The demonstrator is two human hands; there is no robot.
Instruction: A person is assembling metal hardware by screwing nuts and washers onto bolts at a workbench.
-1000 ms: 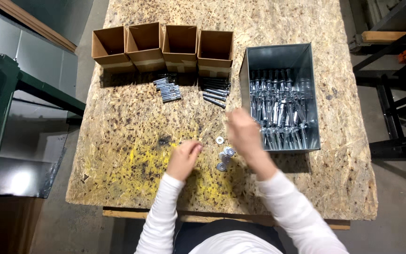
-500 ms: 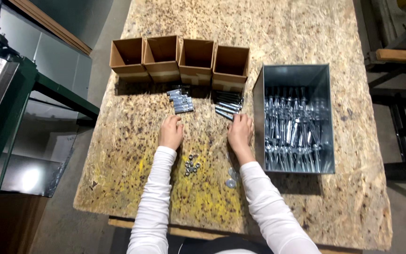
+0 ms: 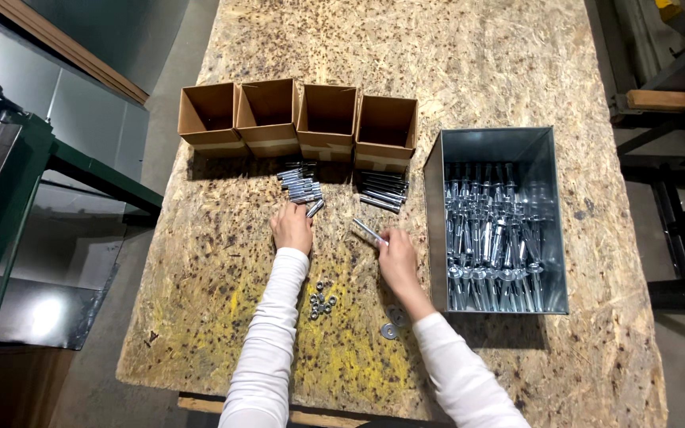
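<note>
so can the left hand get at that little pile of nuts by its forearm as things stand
Probably yes. The left hand rests up by the left row of bolts, and the nuts lie loose on bare board just beside its sleeve. Nothing covers them; it would only need to draw back.

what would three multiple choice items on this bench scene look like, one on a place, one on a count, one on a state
1. Where is the metal bin relative to the cardboard boxes?
A. To their right
B. To their left
C. Stacked on top of them

2. How many cardboard boxes stand in the row?
A. Two
B. Four
C. Six

3. What is the right hand doing?
A. Lying flat and empty
B. Holding a bolt
C. Reaching inside the bin

Answers:
1. A, the bin sits on the table right of the row of boxes.
2. B, four open brown boxes stand side by side.
3. B, a silver bolt sticks out from its fingers, while the left hand touches another bolt by a pile.
</note>
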